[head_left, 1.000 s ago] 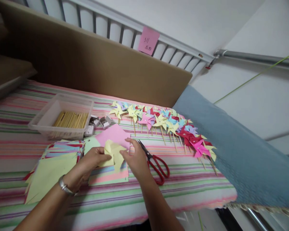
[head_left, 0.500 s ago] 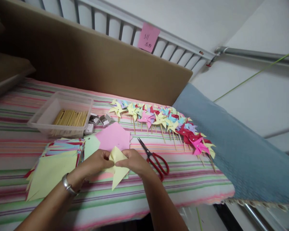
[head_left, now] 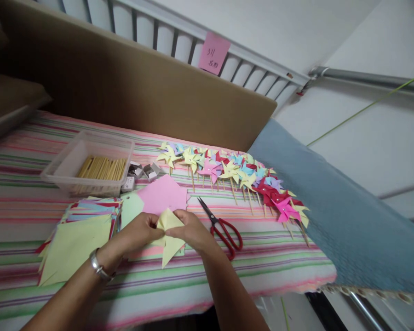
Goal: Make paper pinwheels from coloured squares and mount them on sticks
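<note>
Between my two hands is a yellow paper pinwheel (head_left: 172, 246), its blades partly folded in toward the middle. My left hand (head_left: 143, 230) pinches its left side, thumb near the centre. From the right, my right hand (head_left: 191, 228) grips it with the thumb pressed on the centre. Whether a pin is under the thumbs cannot be seen. Beneath the hands lie a pink paper sheet (head_left: 165, 193) and a pale green one (head_left: 131, 211). Just right of my right hand rest scissors with red handles (head_left: 224, 230), blades pointing up and left.
A stack of coloured paper squares (head_left: 77, 248) lies left of my hands. Behind it stands a clear plastic box (head_left: 62, 170) of wooden sticks (head_left: 101, 168), beside small open boxes (head_left: 152, 171). Several finished pinwheels (head_left: 229, 170) fill the back right. A cardboard panel (head_left: 141, 87) borders the striped cloth (head_left: 272, 271).
Both hands keep their pinch on the yellow pinwheel. Its lower point has shifted slightly up and to the right. Everything else stays in place.
</note>
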`<action>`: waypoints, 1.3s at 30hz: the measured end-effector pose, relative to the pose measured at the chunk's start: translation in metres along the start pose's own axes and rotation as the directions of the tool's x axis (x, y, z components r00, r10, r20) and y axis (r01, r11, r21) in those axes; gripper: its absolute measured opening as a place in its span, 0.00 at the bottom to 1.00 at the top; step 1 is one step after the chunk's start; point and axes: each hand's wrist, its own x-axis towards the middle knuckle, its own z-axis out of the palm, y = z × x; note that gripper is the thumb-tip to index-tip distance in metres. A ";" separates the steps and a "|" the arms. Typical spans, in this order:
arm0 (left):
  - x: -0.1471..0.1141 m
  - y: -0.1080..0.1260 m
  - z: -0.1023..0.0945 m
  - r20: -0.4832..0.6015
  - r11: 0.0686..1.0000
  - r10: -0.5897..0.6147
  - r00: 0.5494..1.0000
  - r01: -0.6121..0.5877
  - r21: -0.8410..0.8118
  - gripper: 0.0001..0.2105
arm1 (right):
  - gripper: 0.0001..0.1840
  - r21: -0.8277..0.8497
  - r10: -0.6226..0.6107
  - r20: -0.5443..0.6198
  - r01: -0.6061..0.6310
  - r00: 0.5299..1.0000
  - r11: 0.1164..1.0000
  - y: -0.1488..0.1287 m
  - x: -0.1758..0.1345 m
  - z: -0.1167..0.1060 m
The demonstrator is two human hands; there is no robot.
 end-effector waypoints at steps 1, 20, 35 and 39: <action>0.000 0.000 0.001 -0.003 1.000 0.003 1.000 -0.003 0.004 0.05 | 0.15 -0.007 -0.002 -0.001 0.002 1.000 1.000 0.001 0.000 0.001; -0.003 0.012 0.022 -0.187 0.775 -0.038 0.982 -0.089 -0.625 0.07 | 0.19 0.555 -0.080 -0.346 0.273 0.935 0.786 0.008 0.011 0.026; -0.005 0.015 -0.013 -0.400 0.827 -0.158 0.903 -0.100 -0.553 0.07 | 0.13 0.210 -0.220 -0.417 0.329 0.882 0.921 0.011 0.007 0.019; -0.004 0.014 -0.023 -0.410 0.830 -0.132 0.903 -0.125 -0.544 0.07 | 0.13 -0.046 -0.409 -0.326 0.418 0.853 0.907 0.012 0.002 0.019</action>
